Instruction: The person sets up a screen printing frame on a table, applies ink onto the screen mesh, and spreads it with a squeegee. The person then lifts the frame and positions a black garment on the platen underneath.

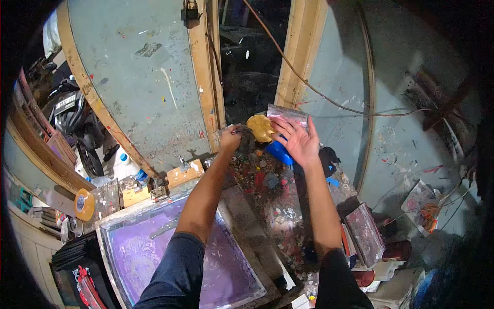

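My left hand (230, 139) reaches to the far end of the paint-spattered table, its fingers closed on a crumpled dark grey rag (246, 139). To the right of it, my right hand (299, 143) is raised with the palm showing and the fingers spread, holding nothing. A round yellow object (260, 129), perhaps a lid or tub, sits between the hands. Partly behind my right hand is a blue container (279, 151). A clear plastic packet or sheet (280, 112) shows behind the fingers. Under my left arm lies a screen-printing frame (136, 270) with purple mesh.
The table (283, 206) is crusted with dried paint. A roll of yellowish tape (83, 204) and a white bottle with a blue cap (131, 167) are at left. Black cloth (329, 157) lies right of my wrist. A cable (319, 92) hangs across the wall; a motorbike (77, 118) stands beyond the doorway.
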Available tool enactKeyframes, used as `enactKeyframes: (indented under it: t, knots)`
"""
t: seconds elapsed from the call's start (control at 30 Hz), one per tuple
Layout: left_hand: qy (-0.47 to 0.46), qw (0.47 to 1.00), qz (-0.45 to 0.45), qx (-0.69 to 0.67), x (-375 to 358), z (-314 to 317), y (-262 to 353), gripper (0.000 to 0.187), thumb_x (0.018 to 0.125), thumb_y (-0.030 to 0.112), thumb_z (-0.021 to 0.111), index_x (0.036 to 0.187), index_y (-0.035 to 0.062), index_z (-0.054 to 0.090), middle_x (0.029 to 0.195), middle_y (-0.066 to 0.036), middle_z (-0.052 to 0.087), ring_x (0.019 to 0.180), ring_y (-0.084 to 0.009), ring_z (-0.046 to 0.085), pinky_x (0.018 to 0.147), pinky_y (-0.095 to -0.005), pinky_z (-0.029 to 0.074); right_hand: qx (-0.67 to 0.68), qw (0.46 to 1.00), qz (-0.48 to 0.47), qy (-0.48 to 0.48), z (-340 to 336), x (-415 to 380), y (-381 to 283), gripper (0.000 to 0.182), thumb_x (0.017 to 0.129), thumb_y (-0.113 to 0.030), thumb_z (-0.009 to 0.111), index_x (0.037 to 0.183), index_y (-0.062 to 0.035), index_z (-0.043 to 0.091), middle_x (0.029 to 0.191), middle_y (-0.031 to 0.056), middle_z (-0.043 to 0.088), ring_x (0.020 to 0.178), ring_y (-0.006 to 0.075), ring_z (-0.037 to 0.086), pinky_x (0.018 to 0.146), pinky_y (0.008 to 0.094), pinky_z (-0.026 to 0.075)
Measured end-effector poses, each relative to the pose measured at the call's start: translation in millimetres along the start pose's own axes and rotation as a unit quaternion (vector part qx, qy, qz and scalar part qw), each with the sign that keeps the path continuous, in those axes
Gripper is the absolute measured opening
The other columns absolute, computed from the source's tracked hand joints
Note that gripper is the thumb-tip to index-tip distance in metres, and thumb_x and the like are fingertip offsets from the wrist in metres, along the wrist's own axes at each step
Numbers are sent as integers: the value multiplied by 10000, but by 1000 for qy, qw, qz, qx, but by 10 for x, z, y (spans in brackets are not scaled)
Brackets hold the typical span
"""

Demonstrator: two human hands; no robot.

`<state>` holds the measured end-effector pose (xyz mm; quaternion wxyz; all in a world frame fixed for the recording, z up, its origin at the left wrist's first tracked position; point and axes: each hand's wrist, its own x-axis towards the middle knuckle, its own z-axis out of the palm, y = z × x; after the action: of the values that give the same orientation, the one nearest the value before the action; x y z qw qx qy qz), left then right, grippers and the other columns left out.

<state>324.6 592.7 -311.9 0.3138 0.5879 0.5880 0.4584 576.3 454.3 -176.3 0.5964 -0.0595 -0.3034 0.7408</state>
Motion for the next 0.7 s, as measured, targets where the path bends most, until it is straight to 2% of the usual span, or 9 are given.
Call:
enactKeyframes:
  t: [0.03,0.2,0.27,0.4,0.5,0.53,0.57,0.6,0.7]
  knots:
    - [-19,999,-29,28,9,-29,27,403,852,254,733,1238,140,761,1095,-174,770,1053,-337,734,924,-427,568,-7,1000,2,-2,-36,-22,-22,794,1068,-636,367,1357,76,565,1482,332,530,1371,447,540,1163,597,416]
    - [-56,990,2,127,-5,-216,101,377,853,304,773,1203,162,775,1035,-168,778,1000,-330,745,903,-432,573,-85,995,19,40,-207,-113,-182,815,1067,-650,341,1359,78,563,1447,327,564,1348,435,566,1156,562,435]
    - [-61,985,12,162,22,-285,53,366,857,322,776,1187,162,781,1018,-163,780,981,-319,750,894,-431,574,-66,997,2,39,-252,-174,-256,784,1071,-633,356,1339,69,579,1445,317,572,1344,434,570,1150,548,443]
    - [-66,985,16,158,115,-312,-152,341,859,339,785,1138,143,798,1024,-132,792,961,-258,760,878,-399,576,-99,992,-22,73,-260,-510,-566,740,1074,-605,397,1343,63,569,1425,297,597,1324,403,597,1120,517,480]
    - [-76,993,22,86,318,-254,-593,363,847,274,809,1152,80,782,1018,-118,795,929,-223,755,844,-373,579,-226,962,-15,156,-603,-715,-913,708,1070,-564,468,1375,72,531,1436,263,601,1309,358,617,1103,482,500]
    - [-88,995,30,45,423,-257,-749,393,840,248,817,1175,50,763,1025,-118,793,925,-221,750,838,-366,578,-348,907,-32,237,-650,-789,-1003,618,1039,-462,599,1371,59,590,1312,263,683,1196,326,689,1019,465,539]
    - [-101,994,36,4,508,-254,-912,424,833,221,824,1198,20,744,1032,-118,791,920,-220,746,832,-358,576,-589,757,-4,284,-750,-885,-1171,573,981,-397,680,1340,46,629,1245,256,713,1123,325,715,973,441,559]
    - [-112,992,40,-37,515,-228,-991,457,827,195,831,1221,-10,726,1040,-118,789,915,-218,741,826,-351,575,-780,545,30,305,-885,-983,-1343,541,924,-333,762,1310,34,669,1177,248,743,1051,324,742,927,418,579]
    - [-111,991,24,-75,307,-323,-757,534,822,162,839,1277,-63,673,1046,-119,776,899,-202,726,801,-337,571,-886,408,49,216,-1525,-1152,-1553,518,799,-264,822,1253,-31,731,999,212,782,897,322,766,844,420,592]
